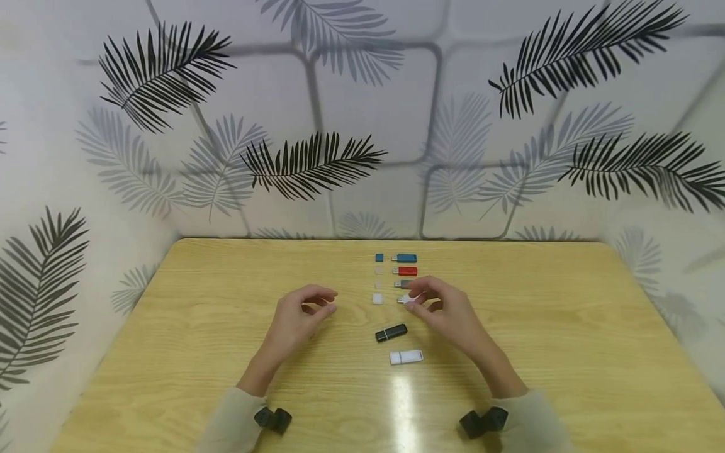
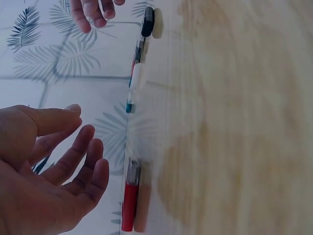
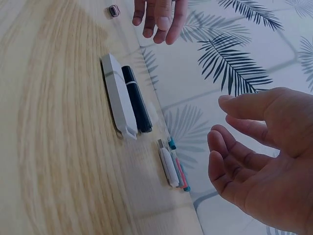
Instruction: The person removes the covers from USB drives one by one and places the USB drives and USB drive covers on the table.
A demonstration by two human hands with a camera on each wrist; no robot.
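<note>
My left hand (image 1: 297,318) hovers over the table, thumb and fingers loosely bent and apart, holding nothing. A red USB stick with a clear cap (image 2: 129,205) lies near it in the left wrist view; the head view does not show this one. My right hand (image 1: 447,311) is also empty, its fingertips overlapping the white uncapped stick (image 1: 404,299) in the head view; the right wrist view shows that stick (image 3: 168,167) lying on the table. Above it lie grey (image 1: 404,284), red (image 1: 406,271) and blue (image 1: 406,258) uncapped sticks.
Left of the uncapped sticks stand a blue cap (image 1: 379,257), a white cap (image 1: 377,299) and faint clear caps (image 1: 378,285). Nearer me lie a capped black stick (image 1: 391,333) and a capped white stick (image 1: 406,357). A leaf-patterned backdrop (image 1: 374,207) borders the wooden table (image 1: 198,352).
</note>
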